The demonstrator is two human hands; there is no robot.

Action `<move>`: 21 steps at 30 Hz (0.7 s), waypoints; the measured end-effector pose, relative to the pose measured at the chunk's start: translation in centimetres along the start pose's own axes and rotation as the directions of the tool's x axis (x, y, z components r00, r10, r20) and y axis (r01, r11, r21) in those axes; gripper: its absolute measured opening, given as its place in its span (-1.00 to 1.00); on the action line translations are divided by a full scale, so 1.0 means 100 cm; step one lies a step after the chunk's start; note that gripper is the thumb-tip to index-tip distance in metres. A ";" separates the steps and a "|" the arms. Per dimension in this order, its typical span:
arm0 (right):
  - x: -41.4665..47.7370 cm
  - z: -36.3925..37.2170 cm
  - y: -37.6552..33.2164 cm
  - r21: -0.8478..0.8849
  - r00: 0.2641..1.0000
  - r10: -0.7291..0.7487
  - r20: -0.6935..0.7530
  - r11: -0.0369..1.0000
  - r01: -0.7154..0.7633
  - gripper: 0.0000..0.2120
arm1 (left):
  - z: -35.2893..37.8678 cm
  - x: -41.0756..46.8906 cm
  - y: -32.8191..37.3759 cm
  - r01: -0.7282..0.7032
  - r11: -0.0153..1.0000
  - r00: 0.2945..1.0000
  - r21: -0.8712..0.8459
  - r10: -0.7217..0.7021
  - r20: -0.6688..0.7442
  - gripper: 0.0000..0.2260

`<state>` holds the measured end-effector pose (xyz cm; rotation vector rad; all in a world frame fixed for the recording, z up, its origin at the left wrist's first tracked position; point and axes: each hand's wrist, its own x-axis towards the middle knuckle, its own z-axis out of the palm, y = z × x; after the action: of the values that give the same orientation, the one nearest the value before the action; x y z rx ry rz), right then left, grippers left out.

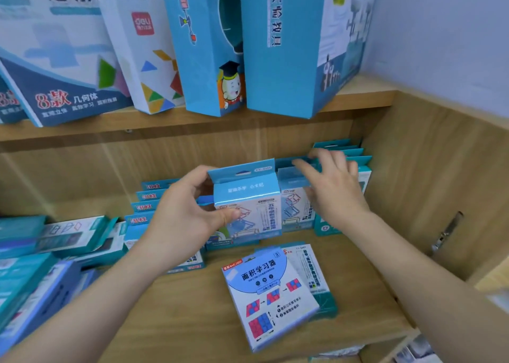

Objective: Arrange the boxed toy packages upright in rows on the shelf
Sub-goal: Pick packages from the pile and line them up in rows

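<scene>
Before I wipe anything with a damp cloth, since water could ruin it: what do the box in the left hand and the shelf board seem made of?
The held box, gripped by the left hand, looks like printed cardboard, slightly glossy: folded creases, punched hang tab. The shelf board looks wooden, matte, with visible grain; solid or laminate, I cannot tell.

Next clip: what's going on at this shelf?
A person is stocking a wooden shelf with small toy boxes. The left hand grips a blue-topped box and holds it upright beside a row of upright boxes. The right hand touches the tops of that row with fairly straight fingers. Two flat boxes lie stacked on the shelf in front, not yet stood up.
</scene>
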<state>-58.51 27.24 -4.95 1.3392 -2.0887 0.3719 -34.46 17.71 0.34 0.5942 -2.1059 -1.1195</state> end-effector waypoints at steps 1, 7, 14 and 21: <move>-0.008 -0.004 0.001 0.139 0.996 0.078 -0.037 0.988 -0.072 -0.46 | 0.005 0.005 0.000 0.002 1.000 1.000 0.011 -0.001 -0.006 -0.62; -0.094 -0.010 -0.010 0.573 0.713 0.157 0.684 0.490 -0.657 -0.21 | 0.039 0.027 -0.011 0.010 1.000 1.000 0.015 -0.010 0.025 -0.63; -0.131 -0.010 -0.066 0.337 0.532 0.112 0.839 0.661 -0.671 0.15 | 0.084 0.055 -0.025 0.018 0.996 0.997 0.086 -0.025 0.076 -0.64; -0.136 -0.013 -0.082 0.296 0.528 0.141 0.837 0.695 -0.656 0.09 | 0.126 0.062 -0.050 0.041 0.987 0.994 0.154 -0.055 0.089 -0.57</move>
<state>-46.74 34.03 -13.36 1.4419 -3.2832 0.8396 -47.50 17.79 -6.82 0.6790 -2.2834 -1.0371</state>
